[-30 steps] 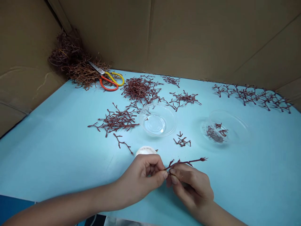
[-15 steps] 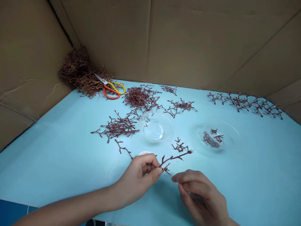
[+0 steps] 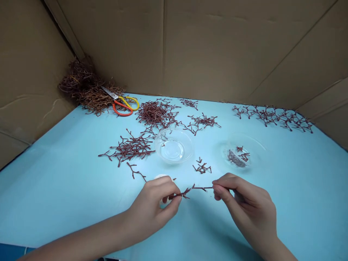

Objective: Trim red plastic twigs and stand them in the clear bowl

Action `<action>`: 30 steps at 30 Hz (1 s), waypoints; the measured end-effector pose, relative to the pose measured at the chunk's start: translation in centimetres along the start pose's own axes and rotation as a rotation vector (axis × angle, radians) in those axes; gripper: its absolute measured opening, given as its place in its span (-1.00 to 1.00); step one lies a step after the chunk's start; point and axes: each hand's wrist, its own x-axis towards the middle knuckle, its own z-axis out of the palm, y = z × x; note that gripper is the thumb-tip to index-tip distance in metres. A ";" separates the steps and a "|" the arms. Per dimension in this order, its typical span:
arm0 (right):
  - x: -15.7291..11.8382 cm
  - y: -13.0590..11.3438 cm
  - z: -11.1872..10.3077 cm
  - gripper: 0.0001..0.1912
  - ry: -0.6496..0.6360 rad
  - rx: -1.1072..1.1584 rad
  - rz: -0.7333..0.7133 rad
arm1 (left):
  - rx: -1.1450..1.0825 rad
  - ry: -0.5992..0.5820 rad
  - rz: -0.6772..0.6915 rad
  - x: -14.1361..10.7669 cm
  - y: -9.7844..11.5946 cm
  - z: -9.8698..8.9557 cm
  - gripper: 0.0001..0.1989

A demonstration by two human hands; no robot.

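Note:
A thin reddish-brown twig (image 3: 200,188) stretches between my two hands, low over the light blue table (image 3: 67,181). My left hand (image 3: 160,203) pinches its left end between thumb and finger, where short side shoots stick out. Its right end is gripped by the thumb and fingertips of my right hand (image 3: 244,204). Partly behind my left hand lies a small white round thing (image 3: 161,177), mostly covered. Just beyond the twig is a small heap of short twig bits (image 3: 202,168). A single forked twig (image 3: 135,171) rests left of my left hand.
A clear plastic bowl (image 3: 174,159) stands mid-table; another clear bowl (image 3: 261,143) to the right contains dark bits. Twig piles (image 3: 130,148) spread left, with more twigs (image 3: 272,117) at back right. Scissors (image 3: 122,105) lean on a brown bundle (image 3: 95,98). Cardboard walls (image 3: 203,47) enclose the table.
My right hand has moved up and closed on the twig's right end. The twig, earlier slanting up from my left hand, now lies nearly level between both hands. The view has shifted slightly.

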 end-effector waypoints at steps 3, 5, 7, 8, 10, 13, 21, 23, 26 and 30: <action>-0.1 0.0 0.0 -0.85 -0.012 0.091 0.020 | 0.135 0.101 0.085 -0.1 -0.5 -0.2 -0.87; -0.2 0.1 -0.1 -0.84 -0.015 0.146 0.011 | 0.208 0.181 0.155 -0.2 -0.6 -0.4 -0.88; -0.2 0.3 -0.4 -0.79 -0.012 0.189 0.002 | 0.250 0.221 0.243 -0.2 -0.6 -0.8 -0.89; -0.2 0.4 -0.5 -0.77 -0.014 0.212 0.005 | 0.265 0.227 0.276 -0.2 -0.5 -1.0 -0.89; 0.0 0.6 -0.7 -0.74 -0.029 0.268 0.018 | 0.286 0.247 0.310 -0.2 -0.2 -1.5 -0.89; 0.2 0.9 -0.7 -0.77 -0.047 0.326 0.048 | 0.314 0.289 0.316 -0.1 0.3 -1.9 -0.92; 0.0 0.9 -0.4 -0.82 -0.033 0.308 0.071 | 0.248 0.301 0.310 -0.3 0.6 -1.3 -0.89; 0.0 0.9 -0.3 -0.82 -0.033 0.304 0.067 | 0.210 0.299 0.282 -0.3 0.7 -1.3 -0.92; 0.0 0.8 -0.3 -0.81 -0.025 0.296 0.059 | 0.196 0.292 0.233 -0.3 0.7 -1.5 -0.87; -0.1 0.8 -0.3 -0.80 -0.024 0.297 0.047 | 0.214 0.198 0.271 -0.3 0.7 -1.7 -0.76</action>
